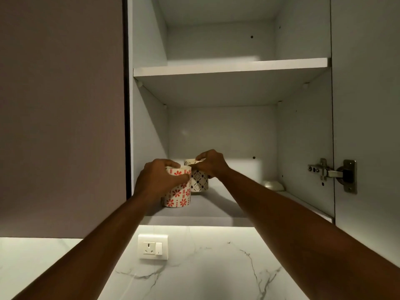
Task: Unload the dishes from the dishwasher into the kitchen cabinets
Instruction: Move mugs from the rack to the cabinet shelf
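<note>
On the lower shelf (207, 204), far left, the left hand (159, 180) wrapped the red cup (178, 191): thumb side across the front, fingers curled over the rim. Cup looked seated on the shelf, close to the left wall (149, 135) and near the front edge. Can't tell if its handle sat behind the hand.

Risk 1: red cup was the one nearest the lip. A drag backward on release, or a wrist catching it on the way out, would likely tip it off the shelf onto the bench (205, 278) below. Ceramic by the look, so it breaks.

Just right and deeper in, the black cup (199, 182) stood touching or nearly touching the red one; can't tell which. The right hand (211, 164) pinched its rim from above, fingertips on the lip, palm clear of the body.

Risk 2: rim pinch is a weak grip. Any sideways nudge would knock cup against cup and chip one. The left hand pushing the red cup rearward would cause the same.

Room: both forearms crossed the front edge, converging, so little lateral slack between them. Upper shelf (229, 69) sat well above the hands, so headroom was fine. Right of the black cup the shelf was bare up to a small pale object (272, 185) near the right wall, unidentifiable. Open door (368, 105) and hinge (333, 174) were well apart from the right arm. Safest exit judged straight back, one hand at a time.
</note>
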`<state>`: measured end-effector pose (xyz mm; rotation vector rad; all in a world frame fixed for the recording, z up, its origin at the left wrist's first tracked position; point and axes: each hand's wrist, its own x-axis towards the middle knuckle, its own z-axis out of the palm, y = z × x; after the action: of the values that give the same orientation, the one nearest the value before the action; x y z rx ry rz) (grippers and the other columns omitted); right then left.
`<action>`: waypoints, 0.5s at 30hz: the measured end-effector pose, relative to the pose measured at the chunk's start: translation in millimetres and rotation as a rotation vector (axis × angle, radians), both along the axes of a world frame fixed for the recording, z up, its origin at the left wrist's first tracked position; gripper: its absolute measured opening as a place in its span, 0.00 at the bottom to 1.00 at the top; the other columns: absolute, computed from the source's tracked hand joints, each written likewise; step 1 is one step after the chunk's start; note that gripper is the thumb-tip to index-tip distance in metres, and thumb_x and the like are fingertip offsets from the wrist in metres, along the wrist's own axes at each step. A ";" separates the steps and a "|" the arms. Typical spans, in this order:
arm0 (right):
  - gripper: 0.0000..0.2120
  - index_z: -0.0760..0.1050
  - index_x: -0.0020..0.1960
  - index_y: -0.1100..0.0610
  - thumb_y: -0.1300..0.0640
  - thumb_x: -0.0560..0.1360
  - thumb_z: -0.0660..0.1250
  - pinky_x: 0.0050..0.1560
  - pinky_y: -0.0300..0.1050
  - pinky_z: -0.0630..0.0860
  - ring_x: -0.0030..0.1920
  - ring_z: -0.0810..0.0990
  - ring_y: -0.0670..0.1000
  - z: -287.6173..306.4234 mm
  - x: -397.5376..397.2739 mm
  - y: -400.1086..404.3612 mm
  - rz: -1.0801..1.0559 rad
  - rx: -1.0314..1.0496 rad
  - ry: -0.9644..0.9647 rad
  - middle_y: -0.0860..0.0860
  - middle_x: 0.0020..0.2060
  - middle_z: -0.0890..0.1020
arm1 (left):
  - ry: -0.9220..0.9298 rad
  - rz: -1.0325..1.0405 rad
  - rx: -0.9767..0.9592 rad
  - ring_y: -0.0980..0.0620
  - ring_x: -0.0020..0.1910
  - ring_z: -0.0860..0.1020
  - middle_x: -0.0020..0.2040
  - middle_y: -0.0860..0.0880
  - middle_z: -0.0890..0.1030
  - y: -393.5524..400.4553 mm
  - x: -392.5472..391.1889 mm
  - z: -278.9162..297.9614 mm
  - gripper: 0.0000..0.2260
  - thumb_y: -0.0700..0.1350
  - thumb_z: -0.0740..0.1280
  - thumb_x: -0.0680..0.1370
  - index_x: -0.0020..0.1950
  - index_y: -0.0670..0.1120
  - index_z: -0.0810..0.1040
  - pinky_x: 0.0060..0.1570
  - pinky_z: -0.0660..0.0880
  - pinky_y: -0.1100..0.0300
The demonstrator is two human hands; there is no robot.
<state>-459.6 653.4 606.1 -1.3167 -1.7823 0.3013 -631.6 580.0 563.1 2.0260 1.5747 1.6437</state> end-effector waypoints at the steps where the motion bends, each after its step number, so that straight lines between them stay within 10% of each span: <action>1: 0.24 0.80 0.62 0.60 0.50 0.70 0.78 0.46 0.51 0.84 0.53 0.84 0.58 -0.2 -0.6 4.3 0.010 -0.011 0.005 0.58 0.56 0.83 | 0.005 0.006 0.002 0.53 0.42 0.84 0.53 0.50 0.85 1.8 0.4 -1.1 0.24 0.57 0.78 0.67 0.61 0.50 0.80 0.45 0.83 0.54; 8: 0.20 0.79 0.59 0.62 0.55 0.71 0.77 0.52 0.53 0.82 0.54 0.83 0.59 -5.6 -12.4 17.1 0.075 -0.001 0.014 0.59 0.57 0.82 | -0.005 0.034 0.019 0.60 0.35 0.80 0.49 0.52 0.84 -1.8 3.6 -3.9 0.20 0.53 0.77 0.70 0.60 0.48 0.81 0.32 0.73 0.70; 15: 0.15 0.72 0.50 0.59 0.56 0.72 0.76 0.52 0.56 0.82 0.53 0.82 0.60 -8.5 -22.5 27.8 0.115 0.004 0.001 0.57 0.48 0.78 | 0.057 0.092 0.026 0.53 0.40 0.82 0.54 0.48 0.84 2.7 3.2 -4.7 0.21 0.53 0.76 0.71 0.61 0.47 0.81 0.43 0.78 0.60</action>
<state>-482.1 681.2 597.6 -1.2136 -1.8607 0.3613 -628.4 582.6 558.4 2.0606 1.6985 1.6597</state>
